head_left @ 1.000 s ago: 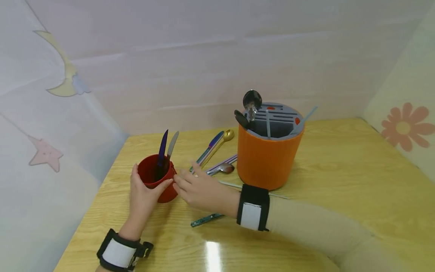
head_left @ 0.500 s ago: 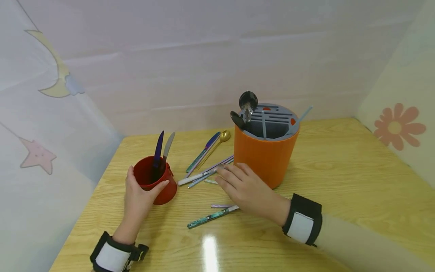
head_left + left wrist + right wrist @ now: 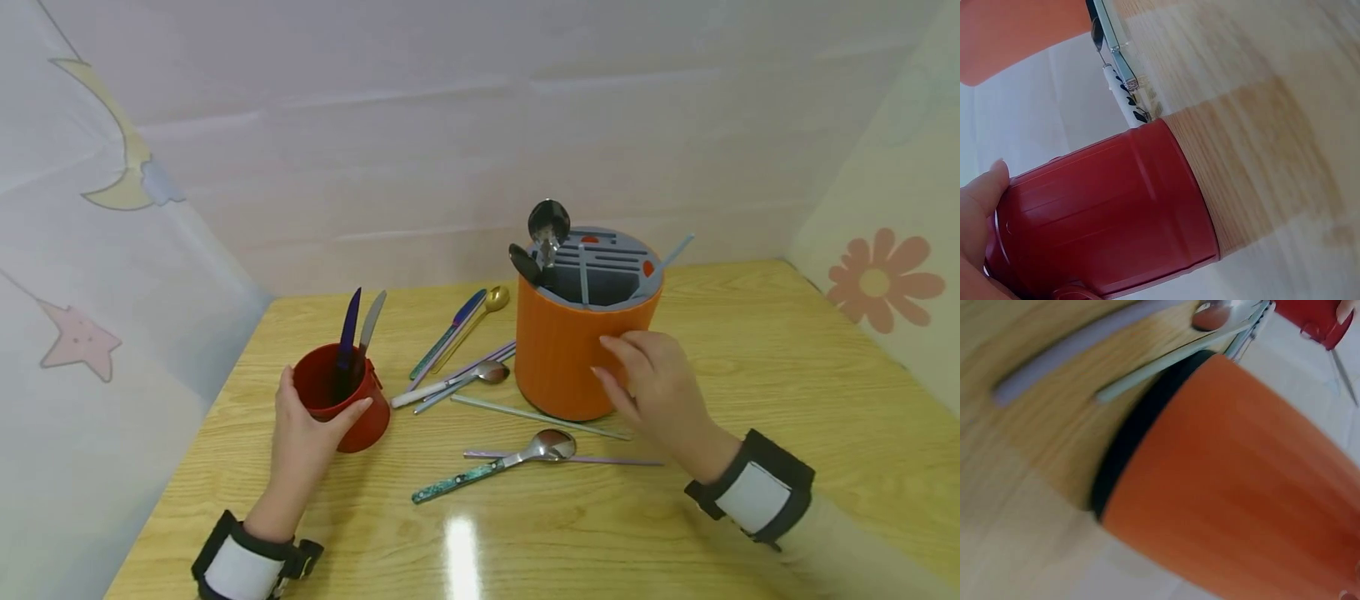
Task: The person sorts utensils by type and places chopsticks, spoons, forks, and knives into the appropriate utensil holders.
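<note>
While left hand (image 3: 303, 429) grips red cup (image 3: 347, 408), right hand (image 3: 652, 387) fingers relaxed against orange holder (image 3: 577, 354), spoons and straws scattered between on counter (image 3: 750, 400)

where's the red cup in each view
Head: the red cup stands left of centre on the table, gripped by the left hand.
Left wrist: it fills the lower left, lying sideways in the picture, a thumb on its rim.
Right wrist: only a corner shows at the top right.
Shared landmark: the orange holder, top left in the left wrist view, filling the right wrist view.
</note>
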